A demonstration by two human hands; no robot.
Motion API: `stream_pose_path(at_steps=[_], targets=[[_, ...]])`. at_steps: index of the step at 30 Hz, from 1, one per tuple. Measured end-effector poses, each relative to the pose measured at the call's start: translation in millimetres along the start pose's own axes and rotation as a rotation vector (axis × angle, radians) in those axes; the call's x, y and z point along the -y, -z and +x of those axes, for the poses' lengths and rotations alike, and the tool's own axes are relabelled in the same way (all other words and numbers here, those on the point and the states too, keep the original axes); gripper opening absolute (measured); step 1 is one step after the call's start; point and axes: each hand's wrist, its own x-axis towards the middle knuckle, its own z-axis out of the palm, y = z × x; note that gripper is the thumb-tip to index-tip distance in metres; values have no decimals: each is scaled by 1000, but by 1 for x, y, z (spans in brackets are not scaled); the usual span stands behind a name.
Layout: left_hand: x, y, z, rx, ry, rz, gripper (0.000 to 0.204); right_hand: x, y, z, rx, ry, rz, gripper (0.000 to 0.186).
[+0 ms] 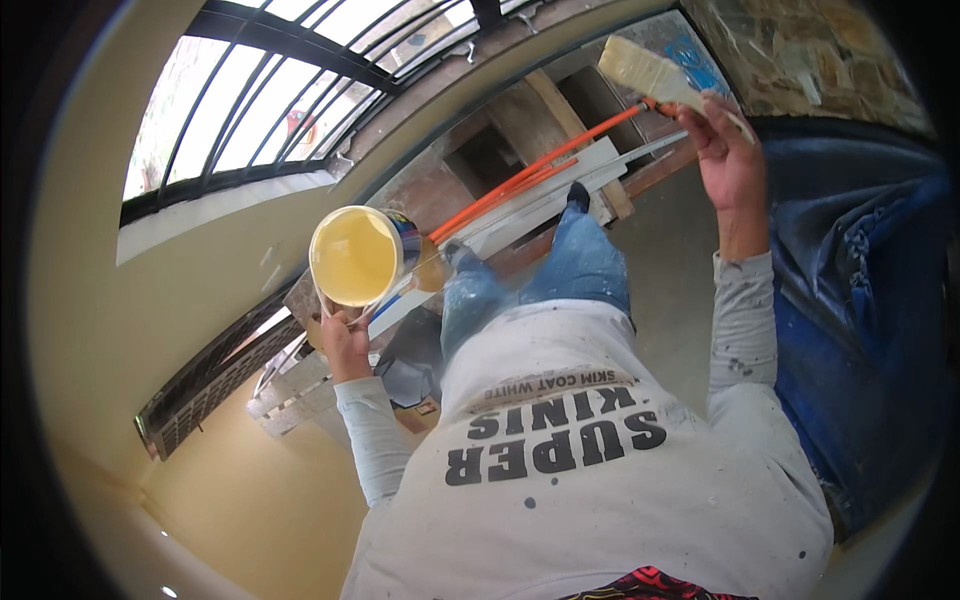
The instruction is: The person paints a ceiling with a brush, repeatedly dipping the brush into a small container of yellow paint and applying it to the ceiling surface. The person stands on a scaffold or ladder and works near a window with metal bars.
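My left hand grips the white handle of a round paint bucket, which holds pale yellow paint and sits at the left middle of the view, its open top facing me. Up at the right, my right hand has its fingers closed round a wide paintbrush, whose bristles are coated in cream paint and point up and left. My jeans and dark-shod feet show below me, near pale boards and long orange poles.
A black barred window is set in a beige wall at the left. A stone wall is at the upper right. A blue tarp hangs along the right. A grey floor shows beside me, and dark rectangular openings lie beyond the poles.
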Motion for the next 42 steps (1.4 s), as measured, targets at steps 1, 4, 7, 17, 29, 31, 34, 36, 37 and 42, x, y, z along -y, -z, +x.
stream_pose_path(at_steps=[1, 4, 7, 17, 29, 31, 34, 36, 37, 42], targets=[[-1, -9, -10, 12, 15, -4, 83, 0, -10, 1, 33, 1, -13, 24], [8, -31, -30, 105, 6, -55, 75, -9, -50, -12, 116, -53, -150, 23], [16, -62, -15, 224, -27, -63, 72, -35, -108, -42, 208, -79, -262, 23], [10, -125, -22, 283, -32, -219, 76, -127, -236, -81, 658, 73, -1022, 18], [-1, -151, -39, 309, -67, -312, 67, -219, -250, -15, 1064, 354, -1546, 22], [-5, -154, -42, 284, -63, -314, 67, -222, -262, -15, 1099, 290, -1625, 21], [-7, -156, -43, 245, -53, -329, 67, -221, -276, -15, 1113, 240, -1665, 22], [-3, -154, -41, 248, -76, -369, 67, -214, -274, -15, 1081, 271, -1591, 24], [3, -153, -37, 245, -102, -375, 66, -208, -272, -13, 1034, 126, -1459, 24], [23, -151, -20, 190, -180, -378, 64, -160, -276, -36, 716, -212, -884, 27]])
